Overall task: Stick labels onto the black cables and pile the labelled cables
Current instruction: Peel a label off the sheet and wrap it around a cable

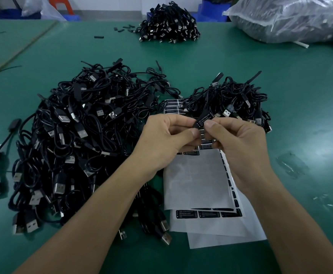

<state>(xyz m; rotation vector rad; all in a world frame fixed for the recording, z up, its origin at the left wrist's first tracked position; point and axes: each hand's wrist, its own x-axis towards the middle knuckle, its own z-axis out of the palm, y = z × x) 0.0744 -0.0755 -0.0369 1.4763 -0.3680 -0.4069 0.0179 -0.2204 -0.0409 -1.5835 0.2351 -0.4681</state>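
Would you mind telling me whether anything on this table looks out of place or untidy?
Only minor clutter. A few small black pieces lie loose left of the far cable pile, clear plastic scraps are strewn on the table at right, and the label sheets are stacked askew. Nothing looks damaged.

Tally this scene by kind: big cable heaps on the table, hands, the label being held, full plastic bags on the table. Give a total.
Cable heaps: 3 (left heap, right heap, far heap)
Hands: 2 (left hand, right hand)
Held label: 1
Clear plastic bag: 1
Total: 7
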